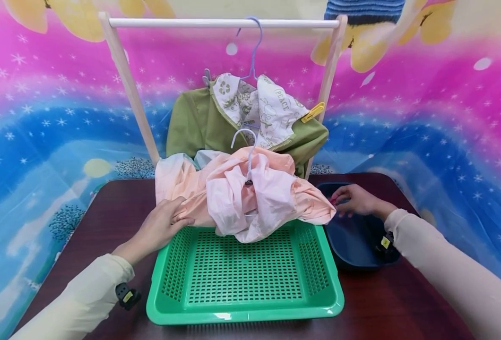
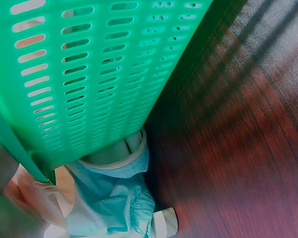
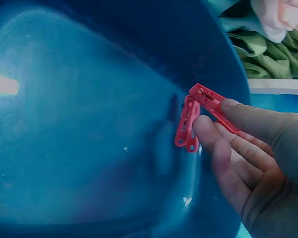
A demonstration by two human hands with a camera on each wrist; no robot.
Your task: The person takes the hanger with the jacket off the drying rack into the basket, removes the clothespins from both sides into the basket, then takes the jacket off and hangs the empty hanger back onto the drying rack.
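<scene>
My left hand [image 1: 161,226] grips the left side of a pink jacket [image 1: 199,193], which lies bunched over the back of a green basket [image 1: 242,317]. A pale hanger [image 1: 250,156] sticks up from the jacket's neck. Over the dark blue basin [image 1: 357,243], my right hand [image 1: 354,200] pinches a red clothespin [image 3: 228,123] between thumb and fingers. A second red clothespin [image 3: 181,130] overlaps its end, against the basin wall in the right wrist view. The jacket's light blue lower part [image 2: 109,198] hangs behind the basket in the left wrist view.
Behind the basket stands a rack with a white bar [image 1: 182,23] and wooden legs. From it hangs a green hooded jacket [image 1: 191,118] on a purple hanger [image 1: 255,52], with a grey clothespin [image 1: 207,78] and a yellow clothespin [image 1: 313,113]. Everything stands on a dark table [image 1: 118,208].
</scene>
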